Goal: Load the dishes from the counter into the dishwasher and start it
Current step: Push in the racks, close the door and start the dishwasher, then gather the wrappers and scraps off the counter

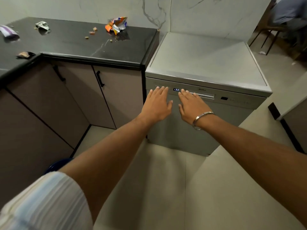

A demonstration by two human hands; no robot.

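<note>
A silver freestanding dishwasher (216, 117) stands with its door closed, right of the black counter (83, 45). Its lit display (176, 89) reads 130. My left hand (157, 103) lies flat against the top of the door, fingers straight, fingertips at the control strip left of the display. My right hand (191, 105), with a metal bangle on the wrist, lies flat beside it, fingertips at the left end of the door handle recess (204, 95). Neither hand holds anything. No dishes show on the counter.
Crumpled snack wrappers (117, 24) and crumbs litter the black counter. Beige cabinet doors with black handles (100, 78) run below it. A blue round object (58, 165) sits on the floor by my left arm. Chair legs (269, 42) stand at the far right.
</note>
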